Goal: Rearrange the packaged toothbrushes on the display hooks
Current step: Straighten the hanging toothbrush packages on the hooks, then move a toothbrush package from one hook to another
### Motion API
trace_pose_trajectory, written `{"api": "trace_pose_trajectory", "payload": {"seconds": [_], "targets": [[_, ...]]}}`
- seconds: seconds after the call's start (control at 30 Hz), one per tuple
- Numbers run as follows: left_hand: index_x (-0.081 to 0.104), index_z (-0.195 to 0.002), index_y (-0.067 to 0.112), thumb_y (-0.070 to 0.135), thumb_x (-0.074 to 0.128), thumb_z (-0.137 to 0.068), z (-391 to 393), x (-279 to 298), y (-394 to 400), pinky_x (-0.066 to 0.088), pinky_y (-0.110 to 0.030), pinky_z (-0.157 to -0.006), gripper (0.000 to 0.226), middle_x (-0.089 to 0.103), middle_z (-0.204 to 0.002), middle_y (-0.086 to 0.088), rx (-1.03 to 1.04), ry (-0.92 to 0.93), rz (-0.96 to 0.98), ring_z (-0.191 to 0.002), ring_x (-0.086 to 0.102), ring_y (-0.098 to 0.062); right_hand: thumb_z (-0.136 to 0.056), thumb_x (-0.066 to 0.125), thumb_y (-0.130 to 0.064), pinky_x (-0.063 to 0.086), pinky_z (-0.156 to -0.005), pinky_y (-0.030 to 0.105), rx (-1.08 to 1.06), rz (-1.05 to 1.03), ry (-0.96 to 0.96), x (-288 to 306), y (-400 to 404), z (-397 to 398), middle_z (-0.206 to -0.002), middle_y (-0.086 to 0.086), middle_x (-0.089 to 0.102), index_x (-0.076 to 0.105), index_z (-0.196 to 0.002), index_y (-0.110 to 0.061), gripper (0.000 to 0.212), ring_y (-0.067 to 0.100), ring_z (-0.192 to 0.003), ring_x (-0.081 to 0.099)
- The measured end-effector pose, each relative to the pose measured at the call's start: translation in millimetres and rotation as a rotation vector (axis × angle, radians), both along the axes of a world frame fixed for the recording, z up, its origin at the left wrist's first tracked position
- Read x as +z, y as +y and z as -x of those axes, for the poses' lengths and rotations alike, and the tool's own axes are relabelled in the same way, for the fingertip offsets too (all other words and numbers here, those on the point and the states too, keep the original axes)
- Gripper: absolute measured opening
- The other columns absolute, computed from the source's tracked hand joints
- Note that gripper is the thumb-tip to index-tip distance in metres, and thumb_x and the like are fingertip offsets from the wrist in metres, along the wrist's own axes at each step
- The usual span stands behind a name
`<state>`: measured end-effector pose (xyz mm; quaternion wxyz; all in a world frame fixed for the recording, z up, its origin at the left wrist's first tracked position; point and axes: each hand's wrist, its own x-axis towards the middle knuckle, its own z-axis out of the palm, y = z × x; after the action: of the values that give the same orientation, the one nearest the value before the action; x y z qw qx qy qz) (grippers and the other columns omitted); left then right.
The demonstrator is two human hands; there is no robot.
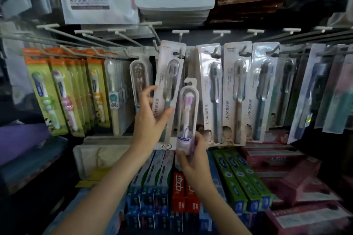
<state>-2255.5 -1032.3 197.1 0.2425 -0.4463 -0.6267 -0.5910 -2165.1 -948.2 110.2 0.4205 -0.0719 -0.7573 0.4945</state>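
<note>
Orange-green kids' packs (57,89), white LMK pack (168,89) — purple-pink brush case (188,114), green boxes (242,179)

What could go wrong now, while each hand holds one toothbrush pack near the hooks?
The left hand grips the LMK pack only by its lower half, so its hole may miss the hook or the pack may tilt. The right hand holds the clear purple case by the bottom end; it could slip onto the toothpaste boxes.

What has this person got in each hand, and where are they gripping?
Left hand grips a flat white carded toothbrush pack at mid-height by its edges. Right hand holds a clear capsule-shaped case with a purple toothbrush by its bottom end.
</note>
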Motion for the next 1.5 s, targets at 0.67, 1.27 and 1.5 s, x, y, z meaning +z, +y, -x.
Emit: {"api": "trace_pose_trajectory", "payload": {"seconds": [0.67,1.27,1.5], "targets": [[0.020,-0.138,0.040,0.039,0.064,-0.082,-9.8,-7.3,3.4,0.041,-0.043,-0.103,0.070,0.038,-0.143,0.000,-0.034,-0.026,0.128,-0.128,0.041,-0.015,-0.089,0.058,-0.010,0.048,-0.082,0.014,-0.059,-0.432,0.086,57.9,4.2,-62.2,-0.143,-0.013,0.040,-0.001,-0.142,-0.043,0.085,0.019,-0.104,0.055],[0.032,-0.128,0.036,0.011,0.053,-0.091,44.4,2.6,-72.0,0.041,-0.007,-0.080,0.049,0.051,-0.118,0.008,0.195,-0.033,-0.009,-0.099,0.052,0.002,-0.089,0.057,-0.004,0.043,-0.095,0.015,0.166,-0.314,-0.064,90.3,-33.2,38.3,-0.132,-0.032,0.030,0.004,-0.144,-0.035,0.082,-0.017,-0.114,0.042],[0.040,-0.134,0.019,0.007,0.054,-0.089,59.6,2.5,-85.8,0.034,-0.025,-0.096,0.048,0.046,-0.120,0.000,0.345,0.008,-0.002,-0.115,0.044,-0.015,-0.089,0.056,-0.002,0.032,-0.088,0.001,0.158,-0.383,-0.136,91.2,-29.6,46.5,-0.130,-0.014,0.031,0.002,-0.148,-0.026,0.084,0.010,-0.119,0.035]]}}
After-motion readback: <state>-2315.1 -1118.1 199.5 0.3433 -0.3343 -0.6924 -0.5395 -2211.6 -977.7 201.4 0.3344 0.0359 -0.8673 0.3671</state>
